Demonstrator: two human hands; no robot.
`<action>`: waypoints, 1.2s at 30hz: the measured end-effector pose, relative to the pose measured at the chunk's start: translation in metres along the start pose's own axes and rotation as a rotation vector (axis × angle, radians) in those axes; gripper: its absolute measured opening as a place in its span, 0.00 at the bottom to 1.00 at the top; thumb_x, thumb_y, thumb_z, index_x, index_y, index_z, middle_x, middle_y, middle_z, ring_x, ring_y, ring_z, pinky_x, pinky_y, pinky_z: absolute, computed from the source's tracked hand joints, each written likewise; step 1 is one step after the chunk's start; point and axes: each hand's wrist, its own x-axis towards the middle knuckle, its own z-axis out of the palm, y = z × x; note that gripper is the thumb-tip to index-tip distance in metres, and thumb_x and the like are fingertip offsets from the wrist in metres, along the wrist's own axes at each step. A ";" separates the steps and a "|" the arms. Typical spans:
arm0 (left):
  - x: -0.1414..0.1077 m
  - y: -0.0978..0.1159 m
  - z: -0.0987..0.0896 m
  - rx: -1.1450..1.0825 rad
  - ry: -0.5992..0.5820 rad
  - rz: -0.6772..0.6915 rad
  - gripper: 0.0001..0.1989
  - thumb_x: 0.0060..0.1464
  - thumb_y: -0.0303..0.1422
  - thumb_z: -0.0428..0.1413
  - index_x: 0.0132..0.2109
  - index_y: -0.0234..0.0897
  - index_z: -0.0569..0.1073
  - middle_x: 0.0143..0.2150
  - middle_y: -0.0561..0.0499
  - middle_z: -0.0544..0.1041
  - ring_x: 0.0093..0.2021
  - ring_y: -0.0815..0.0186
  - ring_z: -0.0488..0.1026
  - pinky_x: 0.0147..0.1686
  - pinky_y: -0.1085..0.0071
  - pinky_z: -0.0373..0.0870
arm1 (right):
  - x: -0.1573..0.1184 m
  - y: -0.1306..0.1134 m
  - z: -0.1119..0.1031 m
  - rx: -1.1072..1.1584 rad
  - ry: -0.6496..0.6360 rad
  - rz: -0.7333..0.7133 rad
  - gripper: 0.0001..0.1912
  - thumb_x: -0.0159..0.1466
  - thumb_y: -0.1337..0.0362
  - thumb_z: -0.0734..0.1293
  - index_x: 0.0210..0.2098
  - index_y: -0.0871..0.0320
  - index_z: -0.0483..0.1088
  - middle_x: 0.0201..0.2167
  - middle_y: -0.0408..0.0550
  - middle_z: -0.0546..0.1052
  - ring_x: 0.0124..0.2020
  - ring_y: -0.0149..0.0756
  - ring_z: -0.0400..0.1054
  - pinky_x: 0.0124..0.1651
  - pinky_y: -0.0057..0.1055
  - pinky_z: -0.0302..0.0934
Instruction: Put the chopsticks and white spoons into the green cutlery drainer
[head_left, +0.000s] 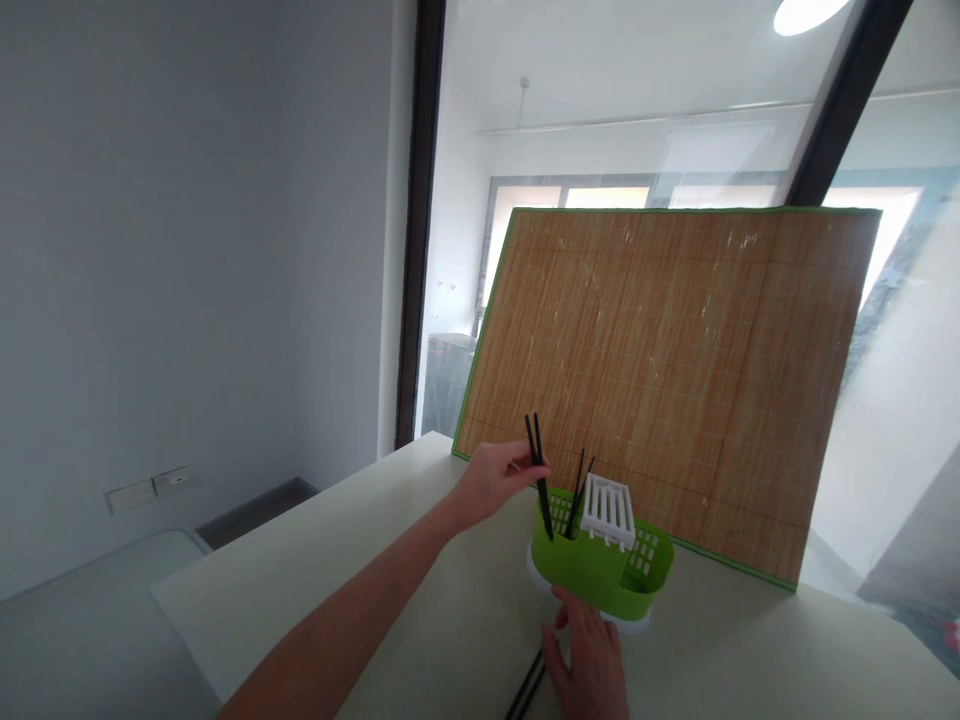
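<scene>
A green plastic cutlery holder (600, 570) with a white slotted insert (609, 510) stands on a white base on the pale table (420, 600). My left hand (499, 482) grips a pair of black chopsticks (538, 480), their lower ends inside the holder's left compartment. Two more black chopsticks (579, 488) lean in the same compartment. My right hand (589, 655) rests on the table just in front of the holder, fingertips at its base. More black chopsticks (527, 688) lie on the table next to that hand.
A large bamboo mat with a green border (675, 370) leans upright behind the holder against a glass wall. The table's left edge drops off toward a grey wall (187, 250) with sockets (150, 488).
</scene>
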 end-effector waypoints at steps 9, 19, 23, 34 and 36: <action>0.084 -0.060 0.056 0.264 -0.290 -0.218 0.10 0.50 0.35 0.58 0.31 0.30 0.76 0.27 0.50 0.76 0.33 0.63 0.74 0.34 0.73 0.68 | -0.008 0.006 0.016 -0.145 0.144 0.000 0.14 0.61 0.65 0.58 0.47 0.54 0.63 0.30 0.47 0.76 0.32 0.42 0.67 0.38 0.39 0.49; 0.092 -0.106 0.111 0.171 -0.503 -0.391 0.12 0.46 0.27 0.59 0.41 0.31 0.75 0.27 0.51 0.77 0.25 0.68 0.74 0.28 0.73 0.71 | -0.012 -0.002 0.039 -0.115 0.178 -0.015 0.16 0.57 0.69 0.57 0.44 0.51 0.63 0.28 0.43 0.75 0.30 0.42 0.66 0.41 0.41 0.48; 0.098 -0.108 0.112 0.225 -0.470 -0.405 0.08 0.43 0.30 0.61 0.34 0.33 0.76 0.29 0.48 0.77 0.34 0.60 0.75 0.36 0.65 0.71 | -0.013 -0.003 0.040 -0.115 0.168 -0.013 0.16 0.56 0.69 0.58 0.43 0.50 0.64 0.28 0.42 0.75 0.30 0.41 0.65 0.42 0.41 0.48; 0.106 -0.107 0.127 0.128 -0.409 -0.468 0.10 0.52 0.30 0.54 0.39 0.30 0.76 0.27 0.48 0.76 0.27 0.68 0.72 0.26 0.75 0.66 | -0.014 0.002 0.047 -0.072 0.220 -0.035 0.13 0.55 0.69 0.59 0.38 0.49 0.66 0.25 0.40 0.73 0.29 0.39 0.63 0.40 0.37 0.48; 0.105 -0.108 0.128 0.116 -0.406 -0.468 0.10 0.53 0.30 0.52 0.39 0.30 0.76 0.27 0.48 0.76 0.26 0.70 0.72 0.25 0.75 0.65 | -0.013 0.002 0.046 -0.055 0.234 -0.028 0.11 0.55 0.68 0.60 0.35 0.48 0.67 0.24 0.39 0.73 0.28 0.38 0.63 0.40 0.36 0.47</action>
